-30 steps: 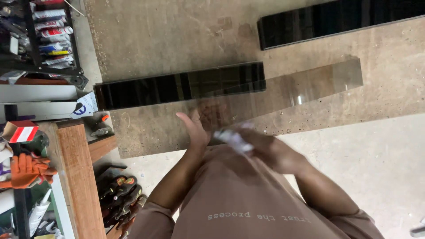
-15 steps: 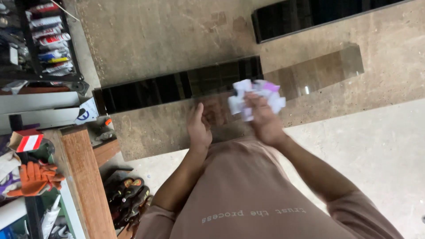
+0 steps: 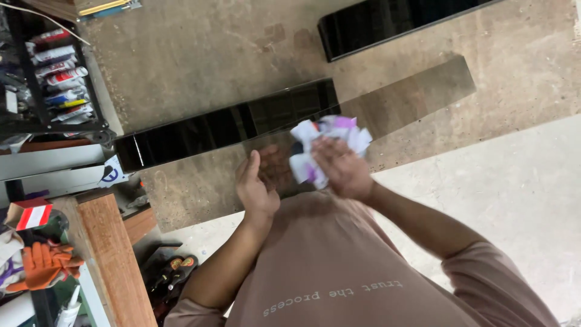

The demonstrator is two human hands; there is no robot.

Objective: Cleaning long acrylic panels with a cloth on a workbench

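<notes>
My right hand (image 3: 344,168) is shut on a crumpled wad of white and purple paper (image 3: 327,134) and presses it against a long tinted glass pane (image 3: 417,97) in front of me. My left hand (image 3: 257,184) is open, fingers up, with its palm flat on the same pane just left of the wad. A long black glass strip (image 3: 224,124) lies on the concrete floor behind the pane. My forearms and the chest of my beige shirt fill the lower part of the view.
A second black glass strip (image 3: 393,24) lies further off at the top. At the left stand a rack of tubes and cartridges (image 3: 60,79), a wooden plank (image 3: 112,260), orange gloves (image 3: 42,266) and sandals (image 3: 175,272) on the floor.
My right hand has lifted the paper wad from near my chest up onto the glass pane. My left hand has stayed flat on the pane.
</notes>
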